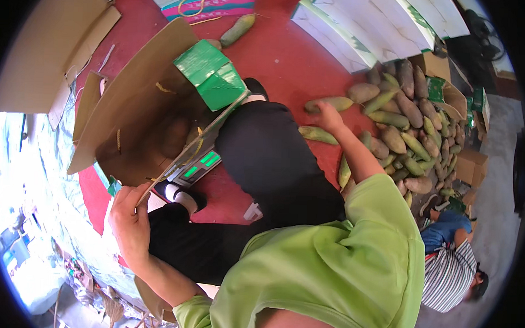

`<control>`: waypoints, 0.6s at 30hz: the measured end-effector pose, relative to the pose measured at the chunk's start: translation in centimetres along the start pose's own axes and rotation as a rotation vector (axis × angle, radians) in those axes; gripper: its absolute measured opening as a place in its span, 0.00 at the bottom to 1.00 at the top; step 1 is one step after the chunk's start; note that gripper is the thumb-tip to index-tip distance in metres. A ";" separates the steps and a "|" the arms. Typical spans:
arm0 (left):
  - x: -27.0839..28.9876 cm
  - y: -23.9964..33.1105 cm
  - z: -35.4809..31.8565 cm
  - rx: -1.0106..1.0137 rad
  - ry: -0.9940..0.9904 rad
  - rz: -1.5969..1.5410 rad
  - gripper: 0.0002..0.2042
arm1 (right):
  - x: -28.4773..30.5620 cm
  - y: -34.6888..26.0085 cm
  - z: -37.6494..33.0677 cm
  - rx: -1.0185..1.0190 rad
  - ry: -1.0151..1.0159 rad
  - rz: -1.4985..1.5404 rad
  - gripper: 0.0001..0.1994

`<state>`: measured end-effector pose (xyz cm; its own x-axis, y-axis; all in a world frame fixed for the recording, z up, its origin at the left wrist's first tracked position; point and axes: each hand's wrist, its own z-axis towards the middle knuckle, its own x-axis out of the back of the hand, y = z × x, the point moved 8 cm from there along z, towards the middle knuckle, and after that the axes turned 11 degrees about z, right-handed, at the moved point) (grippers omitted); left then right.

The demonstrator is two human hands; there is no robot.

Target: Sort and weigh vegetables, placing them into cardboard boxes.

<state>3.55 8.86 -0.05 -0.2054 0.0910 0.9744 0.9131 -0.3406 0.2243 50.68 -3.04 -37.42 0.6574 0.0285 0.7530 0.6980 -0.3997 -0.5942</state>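
Left hand (129,220) pinching near rim of open carton (121,95); right hand (329,116) on long radish (341,102), right on red floor (284,78), left of radish pile (412,111); whether fingers clamp, cannot tell. Best: steady rim lightly, wrap radish round middle, lift clear of neighbouring radish (319,135)

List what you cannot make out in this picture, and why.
Head view:
Contents of the open box: mostly lost in shadow.
Far part of the scale: covered by the box.
Right hand at the long vegetable: its back hides the palm.
Carton, upper left: cut off by the dark rim.
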 end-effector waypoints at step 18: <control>-0.2 -1.4 0.1 0.052 -0.073 0.017 0.08 | -13.5 1.3 -1.6 -0.089 -0.470 -0.587 0.18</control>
<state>2.38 9.41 -0.52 -0.1653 0.1538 0.9742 0.9337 -0.2936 0.2048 42.21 -5.40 -47.93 0.2508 0.6388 0.7274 0.9583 -0.2701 -0.0931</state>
